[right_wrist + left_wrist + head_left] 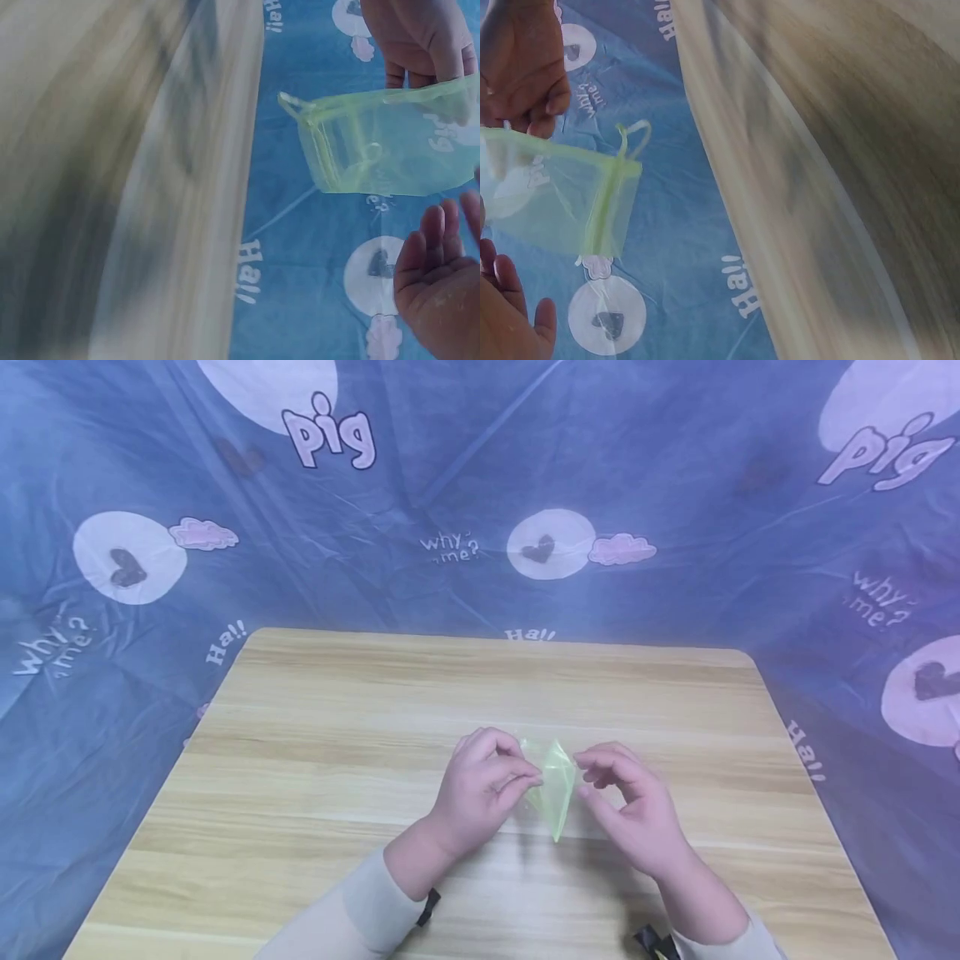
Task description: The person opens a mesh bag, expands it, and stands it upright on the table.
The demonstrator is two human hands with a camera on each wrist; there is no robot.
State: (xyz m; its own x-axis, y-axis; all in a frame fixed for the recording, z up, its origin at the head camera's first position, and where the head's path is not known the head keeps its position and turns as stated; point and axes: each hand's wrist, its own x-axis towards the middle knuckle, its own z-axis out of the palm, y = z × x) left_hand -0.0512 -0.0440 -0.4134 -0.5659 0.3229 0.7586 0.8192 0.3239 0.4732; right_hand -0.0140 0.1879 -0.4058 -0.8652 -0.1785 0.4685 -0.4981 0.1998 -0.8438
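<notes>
A small sheer light-green drawstring pouch (557, 785) is held up over the table. My left hand (483, 781) pinches it between thumb and fingers at its left side. Close to its right edge is my right hand (630, 802), thumb and bent index finger apart; whether a fingertip touches the fabric I cannot tell. In the left wrist view the pouch (562, 195) shows a gathered band and a thin cord loop, with fingers faintly visible through the mesh. The right wrist view shows the pouch (382, 142) spread between both hands, the nearer right hand (442, 277) with relaxed fingers.
A wood-grain table (337, 727) lies under both hands, its far edge against a blue printed cloth (360, 560) that hangs behind and at the sides. Black straps (429, 907) show near both wrists, beside light sleeves (382, 893).
</notes>
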